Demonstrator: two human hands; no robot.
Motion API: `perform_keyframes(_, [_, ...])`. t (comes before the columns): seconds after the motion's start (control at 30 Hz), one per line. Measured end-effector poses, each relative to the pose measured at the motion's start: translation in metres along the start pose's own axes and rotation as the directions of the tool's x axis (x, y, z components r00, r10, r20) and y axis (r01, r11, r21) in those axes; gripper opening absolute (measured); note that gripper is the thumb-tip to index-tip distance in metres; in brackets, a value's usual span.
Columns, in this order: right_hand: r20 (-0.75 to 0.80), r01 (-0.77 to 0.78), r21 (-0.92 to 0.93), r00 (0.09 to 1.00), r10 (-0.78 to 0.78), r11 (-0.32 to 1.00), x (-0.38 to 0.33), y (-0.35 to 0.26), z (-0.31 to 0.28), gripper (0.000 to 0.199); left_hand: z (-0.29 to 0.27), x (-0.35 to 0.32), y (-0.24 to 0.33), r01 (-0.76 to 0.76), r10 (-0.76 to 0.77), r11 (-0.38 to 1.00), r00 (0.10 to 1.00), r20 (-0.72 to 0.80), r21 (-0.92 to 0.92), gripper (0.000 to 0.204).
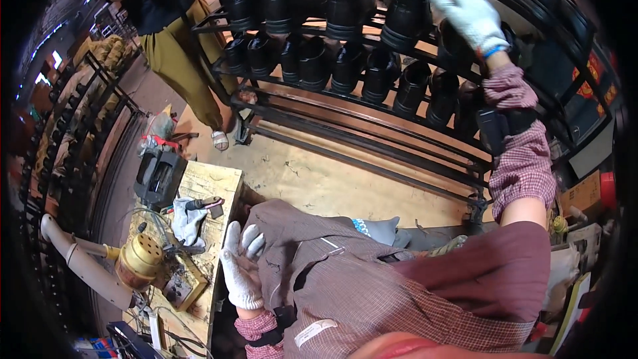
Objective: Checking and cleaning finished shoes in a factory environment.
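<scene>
My right hand [470, 16], in a white knit glove, is stretched out to the shoe rack [359, 110]. Its fingers are extended and somewhat blurred, beside a black shoe [407, 13] on the upper shelf; whether they touch it I cannot tell. More black shoes stand in rows on this shelf and the one below, among them a shoe [381, 74] under the first. My left hand [243, 267], also gloved in white, is held near my body by the edge of the wooden workbench [211, 183]. Its fingers are apart with nothing in them.
On the bench are a yellow metal device [139, 260], a crumpled white glove [187, 221] and cables. A dark metal machine part [159, 176] stands behind it. Another person [176, 46] in olive trousers stands at the rack's left end. A second rack [66, 139] stands far left.
</scene>
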State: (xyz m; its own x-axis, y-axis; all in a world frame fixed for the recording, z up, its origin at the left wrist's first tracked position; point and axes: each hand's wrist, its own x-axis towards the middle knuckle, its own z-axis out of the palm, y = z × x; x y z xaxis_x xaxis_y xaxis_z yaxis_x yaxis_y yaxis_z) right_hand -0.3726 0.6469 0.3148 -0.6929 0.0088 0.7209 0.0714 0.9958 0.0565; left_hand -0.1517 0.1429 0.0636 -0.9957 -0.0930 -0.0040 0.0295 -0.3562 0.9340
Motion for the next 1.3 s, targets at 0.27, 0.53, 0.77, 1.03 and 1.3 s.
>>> perform_keyframes(0.27, [0.027,0.606,-0.043,0.796,-0.605,0.794,-0.090,-0.129,-0.031,0.026,-0.028,-0.018,-0.020,0.009,-0.046,0.977,0.984,-0.174,-0.211,0.087])
perform_keyframes(0.53, [-0.312,0.478,0.870,0.345,-0.885,-0.120,-0.144,-0.319,-0.038,0.047,-0.044,-0.062,-0.060,-0.235,0.163,0.967,0.865,-0.475,-0.096,0.119])
perform_keyframes(0.77, [-0.556,0.434,0.729,-0.076,-0.827,-0.530,-0.233,-0.433,-0.024,0.057,-0.086,-0.121,-0.010,-0.565,0.170,0.785,0.591,-0.788,-0.255,0.101])
perform_keyframes(1.03, [-0.347,0.511,0.845,0.305,-0.887,-0.155,-0.240,-0.416,0.021,0.052,-0.169,-0.124,0.034,-0.556,0.211,0.828,0.432,-0.877,-0.074,0.089])
perform_keyframes(1.3, [-0.076,0.424,0.900,0.376,-0.923,0.098,-0.258,-0.368,0.060,0.046,-0.195,-0.127,0.053,-0.510,0.214,0.860,0.391,-0.895,-0.018,0.090])
